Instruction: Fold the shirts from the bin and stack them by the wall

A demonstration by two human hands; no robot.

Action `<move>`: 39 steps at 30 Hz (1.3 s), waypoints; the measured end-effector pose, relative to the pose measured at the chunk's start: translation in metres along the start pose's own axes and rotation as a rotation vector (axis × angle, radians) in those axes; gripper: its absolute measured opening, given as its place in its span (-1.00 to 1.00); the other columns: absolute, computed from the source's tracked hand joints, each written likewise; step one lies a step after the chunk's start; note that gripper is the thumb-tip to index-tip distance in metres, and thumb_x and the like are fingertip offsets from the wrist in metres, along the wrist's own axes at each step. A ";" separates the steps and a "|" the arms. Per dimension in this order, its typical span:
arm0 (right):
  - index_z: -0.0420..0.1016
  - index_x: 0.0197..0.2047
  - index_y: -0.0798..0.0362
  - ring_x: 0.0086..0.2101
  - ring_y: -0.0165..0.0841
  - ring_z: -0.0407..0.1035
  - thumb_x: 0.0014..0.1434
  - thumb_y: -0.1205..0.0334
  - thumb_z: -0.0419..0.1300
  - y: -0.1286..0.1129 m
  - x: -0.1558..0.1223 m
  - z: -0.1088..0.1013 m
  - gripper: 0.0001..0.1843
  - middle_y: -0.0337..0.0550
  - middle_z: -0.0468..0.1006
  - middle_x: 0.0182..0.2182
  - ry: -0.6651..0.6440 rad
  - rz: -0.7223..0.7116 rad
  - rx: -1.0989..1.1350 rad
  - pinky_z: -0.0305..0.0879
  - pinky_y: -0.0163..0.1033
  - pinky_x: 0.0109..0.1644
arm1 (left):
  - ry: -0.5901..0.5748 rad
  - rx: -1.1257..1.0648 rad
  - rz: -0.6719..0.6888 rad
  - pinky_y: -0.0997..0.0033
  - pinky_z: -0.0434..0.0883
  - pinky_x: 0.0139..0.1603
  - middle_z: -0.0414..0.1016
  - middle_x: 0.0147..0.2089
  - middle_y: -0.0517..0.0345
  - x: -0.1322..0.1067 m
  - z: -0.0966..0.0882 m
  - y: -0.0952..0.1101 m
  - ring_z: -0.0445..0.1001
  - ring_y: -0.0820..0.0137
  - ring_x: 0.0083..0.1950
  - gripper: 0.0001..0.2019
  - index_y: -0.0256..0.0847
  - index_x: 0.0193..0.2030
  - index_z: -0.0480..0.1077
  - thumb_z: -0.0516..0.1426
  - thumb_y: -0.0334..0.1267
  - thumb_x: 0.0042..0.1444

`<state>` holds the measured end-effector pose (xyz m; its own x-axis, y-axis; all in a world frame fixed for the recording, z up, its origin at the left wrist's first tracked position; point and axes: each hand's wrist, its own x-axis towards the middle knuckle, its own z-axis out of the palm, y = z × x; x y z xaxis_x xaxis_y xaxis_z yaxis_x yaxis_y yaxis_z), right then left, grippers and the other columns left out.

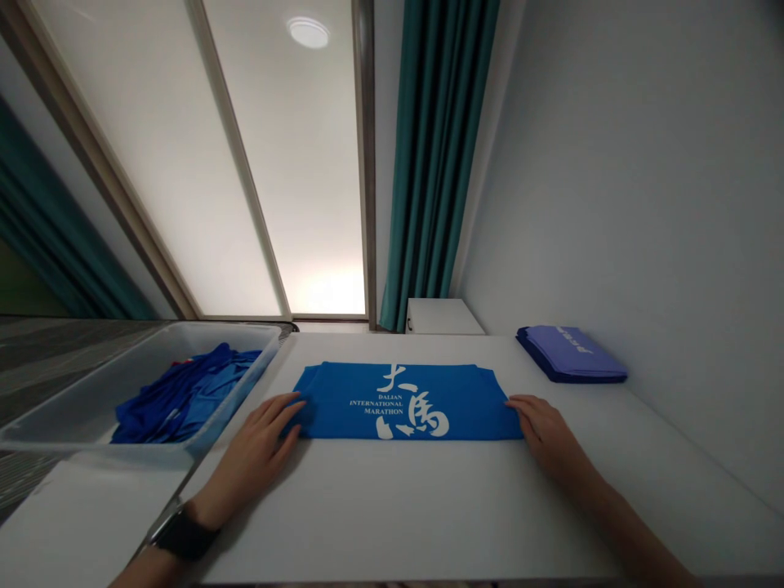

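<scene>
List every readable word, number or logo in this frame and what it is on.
"DALIAN INTERNATIONAL MARATHON": white print on the folded blue shirt.
"大" and "馬": large white brush characters, same shirt.
White mark on the purple folded stack: too small to read.

Lighting: dim, cool, even. Source: round lamp (308, 32) at top centre, glaring on frosted panels (294, 180); warm bloom low at centre. Shadows: soft, faint, beside left hand (260, 445) at lower left. Focus: sharp mid-frame, white print on blue shirt (407, 400) legible. Distortion: strong wide-angle stretch at edges, verticals leaning. Noise: slight murk along dark left edge.
</scene>
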<state>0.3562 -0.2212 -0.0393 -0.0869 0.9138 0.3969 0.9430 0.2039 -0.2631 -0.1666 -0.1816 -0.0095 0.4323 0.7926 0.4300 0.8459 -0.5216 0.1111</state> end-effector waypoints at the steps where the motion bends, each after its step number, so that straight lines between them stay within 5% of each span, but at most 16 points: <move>1: 0.47 0.08 0.07 0.07 -0.13 0.35 0.31 0.15 -0.13 -0.010 0.007 0.000 -0.55 0.06 0.50 0.06 -0.036 -0.008 -0.011 0.21 0.06 0.20 | -0.031 0.003 0.024 0.05 0.28 0.29 0.34 0.28 -0.01 0.008 0.002 0.006 0.31 0.13 0.28 -0.56 -0.14 0.22 0.35 -0.03 -0.06 0.29; 9: 0.00 0.42 0.16 0.35 -0.20 -0.10 0.35 -0.03 -0.27 -0.112 0.075 0.037 -0.31 -0.02 0.02 0.39 -0.394 -0.036 -0.069 -0.18 -0.05 0.40 | -0.241 -0.046 0.088 0.07 0.08 0.41 0.05 0.45 0.01 0.084 0.043 0.067 0.07 0.18 0.44 -0.44 -0.17 0.42 0.07 -0.15 0.01 0.36; 14: -0.10 0.45 0.17 0.38 -0.22 -0.29 0.35 -0.12 -0.34 -0.136 0.094 0.062 -0.24 -0.04 -0.13 0.42 -0.466 -0.024 -0.088 -0.42 0.00 0.41 | -0.258 -0.038 0.066 0.07 0.01 0.43 0.07 0.44 0.02 0.102 0.073 0.081 0.04 0.21 0.45 -0.45 -0.17 0.41 0.08 -0.16 0.00 0.37; 25: -0.14 0.46 0.15 0.39 -0.25 -0.32 0.34 -0.17 -0.34 -0.105 0.096 0.064 -0.21 -0.08 -0.15 0.43 -0.459 0.100 -0.144 -0.41 0.01 0.41 | -0.293 -0.009 -0.019 0.05 -0.03 0.44 0.07 0.44 0.08 0.098 0.075 0.064 0.00 0.22 0.46 -0.41 -0.12 0.41 0.09 -0.20 0.10 0.35; 39: -0.04 0.43 0.15 0.37 -0.12 -0.18 0.35 -0.11 -0.27 -0.054 0.098 0.064 -0.27 -0.06 -0.04 0.41 -0.368 0.292 -0.248 -0.28 0.08 0.39 | -0.272 0.142 -0.306 0.00 -0.03 0.41 0.06 0.45 -0.01 0.092 0.071 0.012 0.03 0.13 0.45 -0.42 -0.17 0.40 0.10 -0.16 0.02 0.33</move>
<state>0.2762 -0.1199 -0.0420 0.1262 0.9920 -0.0081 0.9885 -0.1264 -0.0831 -0.0946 -0.0928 -0.0320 0.2055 0.9682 0.1429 0.9742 -0.2162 0.0641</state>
